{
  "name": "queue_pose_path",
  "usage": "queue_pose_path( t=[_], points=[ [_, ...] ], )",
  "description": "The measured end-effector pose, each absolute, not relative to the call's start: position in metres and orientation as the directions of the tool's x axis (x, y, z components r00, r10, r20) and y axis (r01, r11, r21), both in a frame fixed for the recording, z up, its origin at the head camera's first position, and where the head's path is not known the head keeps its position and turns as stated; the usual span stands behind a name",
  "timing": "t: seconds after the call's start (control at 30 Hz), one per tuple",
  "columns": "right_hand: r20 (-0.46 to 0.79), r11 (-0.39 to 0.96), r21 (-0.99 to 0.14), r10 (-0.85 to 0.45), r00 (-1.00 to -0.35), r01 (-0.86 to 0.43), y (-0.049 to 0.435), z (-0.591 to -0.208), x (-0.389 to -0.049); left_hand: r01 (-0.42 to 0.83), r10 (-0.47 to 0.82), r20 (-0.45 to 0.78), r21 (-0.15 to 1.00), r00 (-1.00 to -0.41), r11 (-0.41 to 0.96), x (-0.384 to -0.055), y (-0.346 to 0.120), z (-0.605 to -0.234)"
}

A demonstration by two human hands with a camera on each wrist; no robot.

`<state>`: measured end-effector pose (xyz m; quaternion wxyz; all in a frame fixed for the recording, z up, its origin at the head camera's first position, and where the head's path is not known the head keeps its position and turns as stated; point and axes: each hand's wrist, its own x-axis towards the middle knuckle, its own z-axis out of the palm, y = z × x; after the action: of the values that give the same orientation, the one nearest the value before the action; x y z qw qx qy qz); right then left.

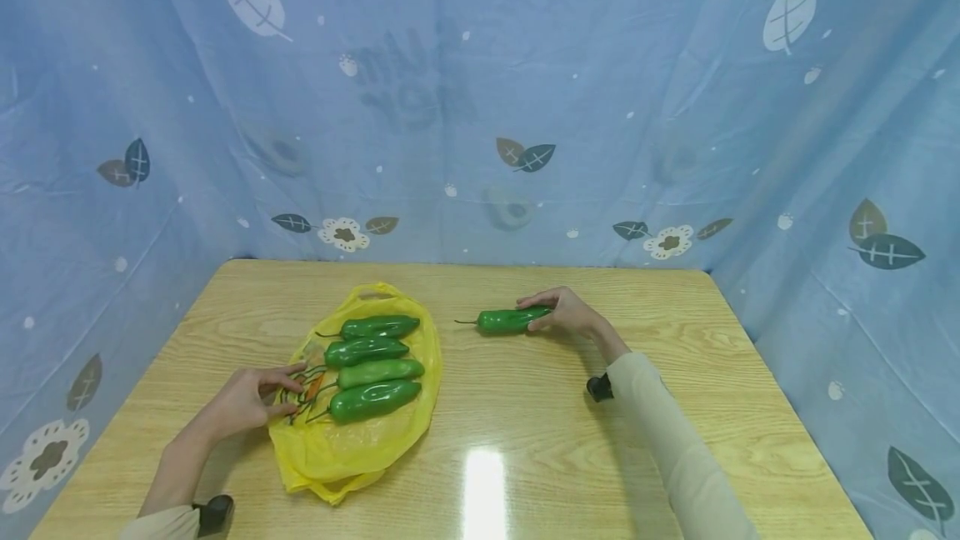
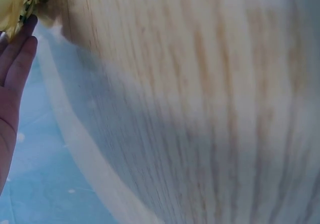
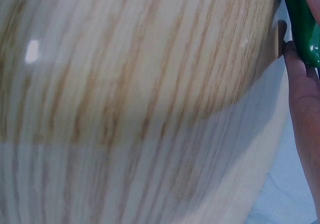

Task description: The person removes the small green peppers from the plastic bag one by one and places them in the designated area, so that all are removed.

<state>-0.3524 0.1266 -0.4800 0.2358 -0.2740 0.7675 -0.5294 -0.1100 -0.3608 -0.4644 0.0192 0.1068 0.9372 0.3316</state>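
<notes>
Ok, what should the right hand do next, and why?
I'd probably lift the lone green pepper slightly and ease it toward the yellow bag. The right hand already grips it between fingers and thumb, while four similar peppers lie on the bag. The left hand is at the bag's left edge, so I'd approach from the right.

Bag on table, left of centre; four peppers on it, rowed near to far (stems left). Fifth pepper right of bag, right hand at its right end. Left hand at bag's left edge. Curtain behind.
</notes>
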Motion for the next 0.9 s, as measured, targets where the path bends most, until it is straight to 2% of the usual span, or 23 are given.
queue_pose_path(
  t=[0.27,0.4,0.73,0.9],
  points=[
    [-0.096,0.319,-0.936,-0.642,-0.761,-0.151,0.130,-0.471,-0.348,0.187,0.217,0.032,0.639,-0.976,0.747,-0.110,-0.360,-0.463],
    [-0.068,0.300,-0.939,-0.640,-0.765,-0.168,0.133,-0.464,-0.346,0.194,0.214,0.044,0.622,-0.976,0.758,-0.110,-0.361,-0.465],
    [0.074,0.061,-0.989,-0.573,-0.816,-0.133,0.152,-0.457,-0.342,0.196,0.200,0.059,0.594,-0.978,0.780,-0.108,-0.363,-0.468],
    [0.106,-0.002,-0.992,-0.580,-0.807,-0.129,0.156,-0.455,-0.335,0.211,0.207,0.075,0.586,-0.975,0.782,-0.107,-0.363,-0.464]
  ],
)
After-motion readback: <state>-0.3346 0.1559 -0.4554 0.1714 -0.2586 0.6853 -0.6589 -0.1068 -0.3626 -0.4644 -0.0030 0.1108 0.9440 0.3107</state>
